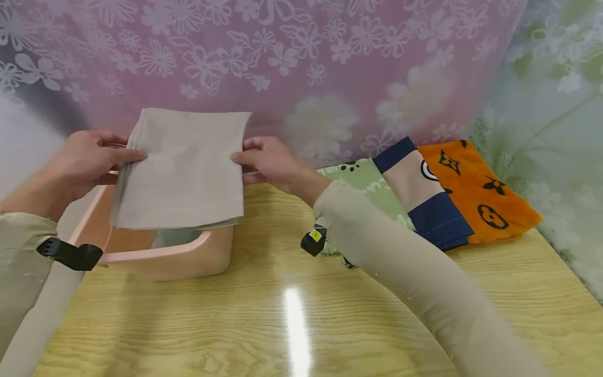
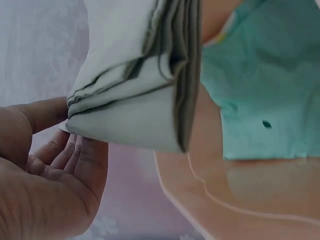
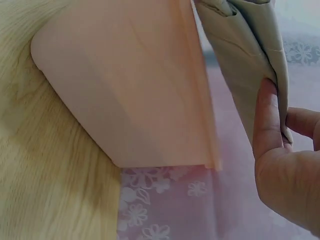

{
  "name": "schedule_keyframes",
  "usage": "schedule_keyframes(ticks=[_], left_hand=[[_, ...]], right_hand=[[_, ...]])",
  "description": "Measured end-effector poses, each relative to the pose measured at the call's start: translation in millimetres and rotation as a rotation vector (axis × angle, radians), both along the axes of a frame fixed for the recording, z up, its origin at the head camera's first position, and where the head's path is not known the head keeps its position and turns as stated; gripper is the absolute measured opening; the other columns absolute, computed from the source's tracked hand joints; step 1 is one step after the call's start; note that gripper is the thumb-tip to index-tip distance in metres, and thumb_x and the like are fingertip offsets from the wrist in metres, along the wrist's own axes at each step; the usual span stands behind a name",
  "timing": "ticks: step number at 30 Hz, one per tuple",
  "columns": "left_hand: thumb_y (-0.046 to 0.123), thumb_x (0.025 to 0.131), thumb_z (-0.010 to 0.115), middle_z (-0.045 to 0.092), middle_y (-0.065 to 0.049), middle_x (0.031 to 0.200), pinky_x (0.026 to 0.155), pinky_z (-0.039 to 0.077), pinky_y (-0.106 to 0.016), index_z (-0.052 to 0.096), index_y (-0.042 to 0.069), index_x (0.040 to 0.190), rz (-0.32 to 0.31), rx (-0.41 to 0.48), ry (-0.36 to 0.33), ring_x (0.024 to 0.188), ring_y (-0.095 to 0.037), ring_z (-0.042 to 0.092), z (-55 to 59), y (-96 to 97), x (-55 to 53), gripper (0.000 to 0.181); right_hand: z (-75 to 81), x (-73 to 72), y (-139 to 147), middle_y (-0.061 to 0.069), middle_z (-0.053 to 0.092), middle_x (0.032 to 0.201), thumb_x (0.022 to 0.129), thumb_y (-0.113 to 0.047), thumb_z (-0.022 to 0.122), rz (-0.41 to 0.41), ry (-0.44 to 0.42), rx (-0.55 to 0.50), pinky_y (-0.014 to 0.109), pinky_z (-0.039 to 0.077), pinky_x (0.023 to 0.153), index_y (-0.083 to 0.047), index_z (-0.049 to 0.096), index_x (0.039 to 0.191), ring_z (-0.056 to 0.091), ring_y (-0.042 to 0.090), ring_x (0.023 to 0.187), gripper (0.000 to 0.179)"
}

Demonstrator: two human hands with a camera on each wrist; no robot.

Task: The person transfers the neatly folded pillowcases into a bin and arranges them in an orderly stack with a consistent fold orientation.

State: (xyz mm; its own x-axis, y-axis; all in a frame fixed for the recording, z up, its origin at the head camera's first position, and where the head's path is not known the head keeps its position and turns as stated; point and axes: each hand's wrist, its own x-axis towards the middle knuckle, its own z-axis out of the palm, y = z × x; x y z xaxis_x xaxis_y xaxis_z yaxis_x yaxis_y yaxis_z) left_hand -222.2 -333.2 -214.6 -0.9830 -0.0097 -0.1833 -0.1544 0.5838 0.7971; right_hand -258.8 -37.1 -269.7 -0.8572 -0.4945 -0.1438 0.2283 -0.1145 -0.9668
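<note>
Both hands hold up a folded beige cloth point(image 1: 188, 167) over a pink plastic basin point(image 1: 216, 256). The left hand point(image 1: 87, 165) pinches the cloth's left edge, thumb on top and fingers beneath. In the left wrist view several folded layers of the cloth point(image 2: 135, 110) show at its edge. At the opposite edge the right hand point(image 1: 270, 162) pinches the cloth between thumb and fingers. Inside the basin lies a teal-green cloth point(image 2: 270, 90), partly hidden from the head view by the beige one.
Right of the basin, folded cloths lie side by side on the wooden table point(image 1: 235, 324): a green one point(image 1: 367, 180), a navy and beige one point(image 1: 410, 183) and an orange one point(image 1: 476, 193) with dark motifs. A pink flowered curtain point(image 1: 282, 68) hangs behind.
</note>
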Motion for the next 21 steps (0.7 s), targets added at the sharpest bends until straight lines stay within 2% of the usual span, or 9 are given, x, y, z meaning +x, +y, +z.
schedule_keyframes(ticks=[4, 7, 11, 15, 17, 21], left_hand=[[0.036, 0.088, 0.069, 0.062, 0.013, 0.083, 0.067, 0.054, -0.028, 0.061, 0.028, 0.098, -0.008, -0.026, -0.056, 0.077, -0.008, 0.061, -5.7, -21.5, -2.4, 0.015], [0.037, 0.088, 0.069, 0.063, 0.012, 0.084, 0.069, 0.054, -0.028, 0.061, 0.029, 0.098, -0.028, -0.039, -0.089, 0.078, -0.008, 0.061, -12.0, -35.6, -5.3, 0.015], [0.038, 0.088, 0.068, 0.062, 0.010, 0.090, 0.072, 0.055, -0.030, 0.059, 0.024, 0.105, -0.055, -0.063, -0.106, 0.082, -0.010, 0.062, -21.3, -53.4, -6.3, 0.023], [0.035, 0.090, 0.068, 0.062, 0.009, 0.089, 0.071, 0.055, -0.033, 0.059, 0.026, 0.101, -0.054, -0.061, -0.131, 0.082, -0.011, 0.062, -28.5, -67.5, -6.5, 0.017], [0.034, 0.090, 0.067, 0.063, 0.009, 0.088, 0.071, 0.055, -0.033, 0.059, 0.026, 0.099, -0.046, -0.052, -0.154, 0.081, -0.010, 0.063, -31.2, -72.6, -6.4, 0.014], [0.032, 0.091, 0.066, 0.062, 0.009, 0.088, 0.072, 0.055, -0.032, 0.057, 0.019, 0.104, -0.036, -0.064, -0.179, 0.080, -0.009, 0.063, -34.4, -80.3, -5.0, 0.020]], right_hand=[[-7.8, -5.5, -18, 0.013, 0.065, 0.101, 0.094, -0.004, 0.059, -0.004, -0.011, 0.024, 0.033, 0.056, 0.073, 0.003, 0.057, 0.115, 0.065, 0.021, 0.085, 0.022], [-12.2, -5.8, -30, 0.013, 0.064, 0.101, 0.095, -0.005, 0.058, 0.008, 0.016, 0.053, 0.031, 0.056, 0.072, 0.003, 0.056, 0.116, 0.066, 0.021, 0.084, 0.023], [-16.6, -2.3, -47, 0.011, 0.064, 0.098, 0.095, -0.005, 0.059, 0.006, 0.054, 0.116, 0.029, 0.056, 0.068, 0.004, 0.057, 0.116, 0.066, 0.020, 0.083, 0.023], [-18.7, 1.5, -61, 0.012, 0.065, 0.096, 0.093, -0.005, 0.061, -0.013, 0.080, 0.167, 0.027, 0.056, 0.065, 0.005, 0.057, 0.115, 0.067, 0.020, 0.081, 0.024], [-18.5, 3.5, -68, 0.010, 0.066, 0.096, 0.093, -0.006, 0.062, -0.022, 0.118, 0.218, 0.025, 0.056, 0.063, 0.003, 0.059, 0.114, 0.068, 0.019, 0.078, 0.023], [-15.6, 6.3, -79, 0.004, 0.067, 0.091, 0.093, -0.011, 0.063, -0.021, 0.238, 0.360, 0.021, 0.054, 0.060, -0.003, 0.064, 0.104, 0.067, 0.013, 0.070, 0.014]])
